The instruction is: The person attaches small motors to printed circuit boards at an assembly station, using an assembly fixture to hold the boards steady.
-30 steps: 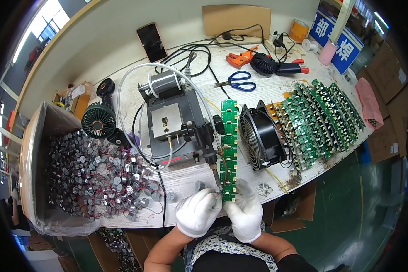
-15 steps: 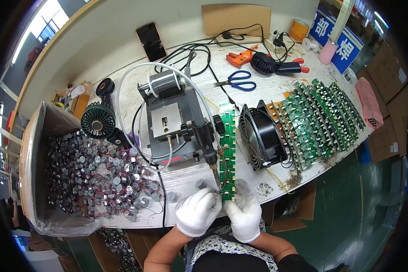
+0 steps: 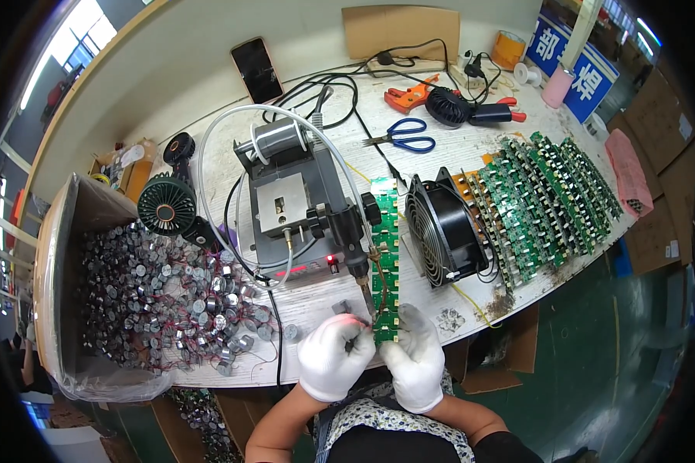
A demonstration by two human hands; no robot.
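Note:
A long green circuit board strip [image 3: 386,266] lies lengthwise beneath the soldering iron [image 3: 360,266] of a benchtop wire-feed soldering machine. My right hand [image 3: 414,364], in a white glove, grips the strip's near end, thumb on its face. Just left of that end, my left hand [image 3: 335,356], also gloved, has thumb and fingertips pinched together close to the iron's tip; whatever is between them is too small to make out. A small grey cylindrical motor [image 3: 340,308] shows partly behind the left hand's knuckles. Solder wire sits on a spool [image 3: 280,141] atop the machine.
Left, many small motors with red wires [image 3: 170,297] spill from a plastic-lined box [image 3: 54,309]. Right of the strip stands a black cooling fan [image 3: 444,228], with rows of circuit boards [image 3: 548,208] beyond. Blue-handled scissors [image 3: 411,136], orange cutters [image 3: 409,97] and a phone [image 3: 256,71] are farther back.
A red light has come on at the soldering machine, and a reddish glow shows on my left glove. The strip has shifted slightly left, while my left fingers have curled a little differently.

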